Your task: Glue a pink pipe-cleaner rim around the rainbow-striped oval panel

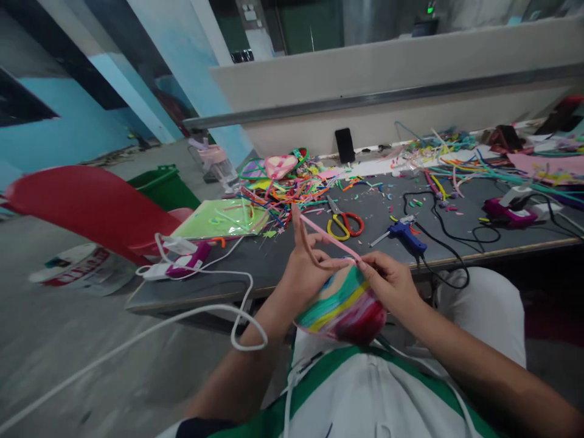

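In front of my chest I hold a striped, fuzzy-looking piece [349, 304] in teal, yellow, pink and dark red, slightly blurred. My left hand [308, 264] grips its upper left edge with the thumb, its index finger stretched up. A pink fuzzy strip [328, 234], like a pipe cleaner, runs from near that fingertip down to the piece's top edge. There, my right hand [387, 277] pinches the strip against the edge between thumb and fingers. Scissors [345, 224] with red and yellow handles lie on the table beyond my hands. The piece's underside is hidden.
A blue glue gun [408, 236] with a black cord lies right of the scissors. Colourful strips [292, 188] are heaped behind, beside a green packet [219, 218]. A phone [344, 145] leans at the back. A white cable [182, 313] crosses at left, near a red chair [86, 201].
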Demonstrator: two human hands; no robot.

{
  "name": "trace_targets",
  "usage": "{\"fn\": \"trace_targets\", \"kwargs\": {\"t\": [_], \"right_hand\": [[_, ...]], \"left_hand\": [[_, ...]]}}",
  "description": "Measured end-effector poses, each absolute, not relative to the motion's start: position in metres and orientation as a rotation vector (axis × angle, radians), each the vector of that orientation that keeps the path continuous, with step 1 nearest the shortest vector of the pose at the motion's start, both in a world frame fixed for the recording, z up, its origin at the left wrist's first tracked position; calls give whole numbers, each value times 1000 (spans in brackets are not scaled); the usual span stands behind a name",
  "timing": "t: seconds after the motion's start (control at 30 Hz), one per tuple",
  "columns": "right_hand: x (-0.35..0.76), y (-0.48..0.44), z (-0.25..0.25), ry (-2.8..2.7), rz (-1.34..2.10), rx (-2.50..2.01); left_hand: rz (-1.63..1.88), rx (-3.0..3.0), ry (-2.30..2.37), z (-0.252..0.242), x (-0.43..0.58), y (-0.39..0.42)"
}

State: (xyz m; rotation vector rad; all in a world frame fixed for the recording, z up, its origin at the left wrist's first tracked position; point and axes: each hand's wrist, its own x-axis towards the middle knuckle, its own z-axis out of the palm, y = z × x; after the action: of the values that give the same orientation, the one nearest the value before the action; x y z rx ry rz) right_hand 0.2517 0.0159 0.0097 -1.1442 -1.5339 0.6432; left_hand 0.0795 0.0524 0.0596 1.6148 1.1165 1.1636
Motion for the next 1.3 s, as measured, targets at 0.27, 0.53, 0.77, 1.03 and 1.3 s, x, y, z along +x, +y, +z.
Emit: {"fn": "trace_targets", "kwargs": {"t": [0.27,0.53,0.77,1.03,1.3], "right_hand": [[243,40,16,-1395,706,-1139],[248,36,4,-1301,762,-1164],[246,28,0,-1331,821,-1145],[253,28,-9,-1339,812,-1170],[248,26,-9,-1352,801,-1167]], "left_hand": [[1246,1943,1132,78,89,78],[1386,2412,909,107,62,90],[614,3030,721,123,69,82],[1094,2439,830,111,54,82],[1103,3071,720,114,67,30]]}}
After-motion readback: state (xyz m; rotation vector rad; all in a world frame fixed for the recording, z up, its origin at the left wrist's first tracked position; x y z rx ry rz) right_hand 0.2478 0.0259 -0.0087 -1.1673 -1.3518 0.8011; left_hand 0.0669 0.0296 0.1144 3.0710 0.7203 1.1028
